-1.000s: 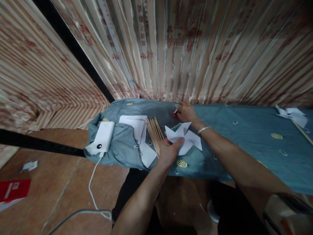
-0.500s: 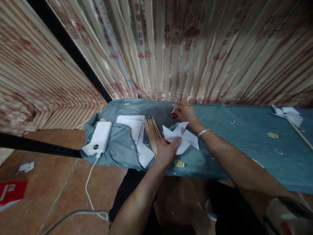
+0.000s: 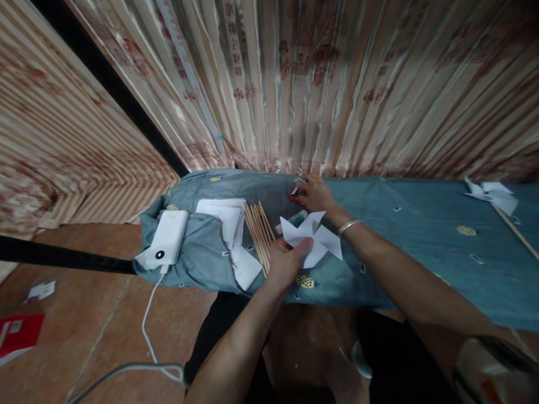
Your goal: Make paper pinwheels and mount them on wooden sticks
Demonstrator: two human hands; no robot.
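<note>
A white paper pinwheel [image 3: 322, 238] with several pointed blades is pinched in my left hand [image 3: 288, 258], the thumb pressed on its middle. Beyond it, near the far edge of the cloth, my right hand [image 3: 315, 196] has its fingers closed on a small red stapler [image 3: 295, 194], partly covered by the fingers. Between the two hands lies a green and white tube [image 3: 298, 217], its near side hidden by the pinwheel. Just left of my left hand is a row of thin wooden sticks [image 3: 257, 230].
White paper sheets [image 3: 229, 216] lie left of the sticks. A white power bank [image 3: 170, 235] with a cable [image 3: 145, 331] sits at the left end of the blue cloth [image 3: 416, 252]. Another pinwheel [image 3: 499, 196] on a stick lies far right. A pleated curtain [image 3: 273, 101] hangs behind.
My right hand and the stapler have shifted slightly left, and more of the green and white tube shows. My left hand keeps its hold on the pinwheel. The whole view has tilted a little.
</note>
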